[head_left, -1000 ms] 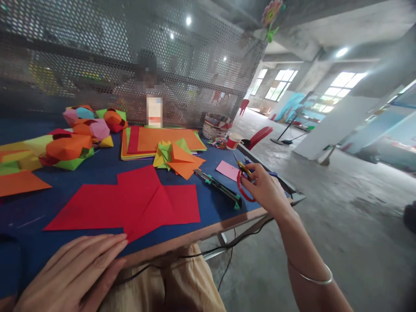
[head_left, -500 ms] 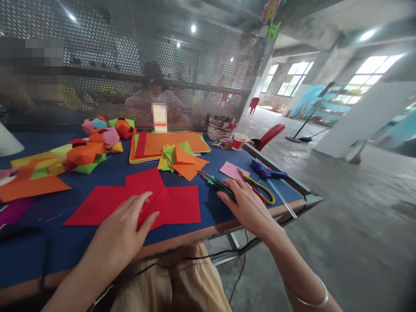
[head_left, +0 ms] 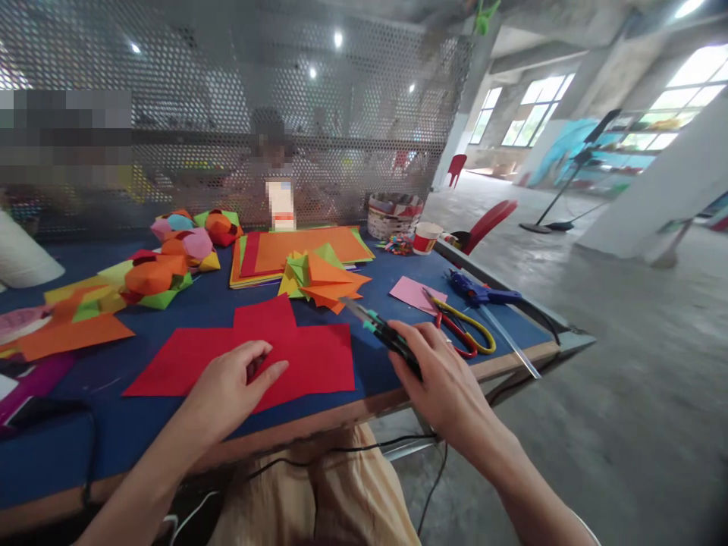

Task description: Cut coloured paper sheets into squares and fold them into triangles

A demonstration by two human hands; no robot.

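Flat on the blue table, near its front edge, lies red paper [head_left: 321, 355], with one part sticking up from a wide strip. My left hand [head_left: 230, 383] is over its middle, fingers loosely bent and thumb apart, with nothing held. To the right of the paper, my right hand [head_left: 447, 371] has its fingers round a black and teal utility knife [head_left: 392, 339]. The blade points up and to the left, its tip near the orange folded paper [head_left: 330, 277]. Red and yellow scissors [head_left: 466, 326] lie just beyond the right hand.
A pink paper piece [head_left: 414, 292] and blue glue gun [head_left: 476, 290] lie at the right edge. Behind are stacked coloured sheets [head_left: 301, 250], a woven basket [head_left: 392, 216] and a paper cup [head_left: 425, 239]. Folded paper shapes [head_left: 159, 273] stand at left. A mesh panel [head_left: 199, 152] backs the table.
My right hand has closed round the utility knife and lifted it slightly from the tabletop. My left hand stays over the red paper. The view has shifted a little.
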